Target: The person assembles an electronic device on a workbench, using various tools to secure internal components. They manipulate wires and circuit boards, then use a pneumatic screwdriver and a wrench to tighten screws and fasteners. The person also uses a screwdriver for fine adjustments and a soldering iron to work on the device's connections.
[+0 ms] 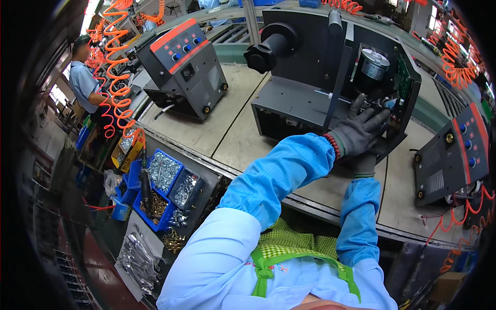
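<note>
So the big black sheet-metal housing (pixel 299 98) sits on the pale, worn bench (pixel 240 142), its right-hand compartment exposed. The grey-gloved left hand (pixel 357 132) reaches in, fingers spread, just below a silver-topped black cylindrical motor (pixel 373 64). The grey-gloved right hand (pixel 365 164) is mostly tucked underneath, so can't tell what it's gripping. Hands overlap here.

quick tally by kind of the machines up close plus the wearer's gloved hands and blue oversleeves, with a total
open dark machine: 1
grey machines with red-trimmed panels: 2
gloved hands: 2 (left hand, right hand, partly hidden under it)
blue oversleeves: 2
total: 7
</note>
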The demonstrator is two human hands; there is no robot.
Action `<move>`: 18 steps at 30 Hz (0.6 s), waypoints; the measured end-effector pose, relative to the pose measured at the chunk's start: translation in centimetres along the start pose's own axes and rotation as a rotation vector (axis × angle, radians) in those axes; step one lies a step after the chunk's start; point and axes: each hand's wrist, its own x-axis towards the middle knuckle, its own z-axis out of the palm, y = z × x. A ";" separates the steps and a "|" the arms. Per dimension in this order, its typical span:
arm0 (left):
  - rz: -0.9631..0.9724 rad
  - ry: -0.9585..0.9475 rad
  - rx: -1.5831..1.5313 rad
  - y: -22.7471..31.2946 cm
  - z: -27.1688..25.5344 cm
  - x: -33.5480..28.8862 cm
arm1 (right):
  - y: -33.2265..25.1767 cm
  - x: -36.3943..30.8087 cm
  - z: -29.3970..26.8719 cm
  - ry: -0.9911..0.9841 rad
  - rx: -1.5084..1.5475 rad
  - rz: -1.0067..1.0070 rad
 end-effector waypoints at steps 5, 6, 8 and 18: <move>-0.012 -0.028 0.013 0.0 0.0 -0.2 | -0.6 -0.6 -0.1 0.049 -0.037 -0.086; -0.007 -0.023 0.015 0.0 -0.1 -0.1 | -0.7 -0.2 -0.4 0.087 -0.070 -0.149; 0.007 -0.016 0.020 0.0 -0.2 0.0 | -0.4 0.5 -0.8 0.115 -0.095 -0.192; -0.008 0.030 0.044 0.2 -0.1 0.1 | 0.1 0.2 -0.1 0.025 -0.015 -0.062</move>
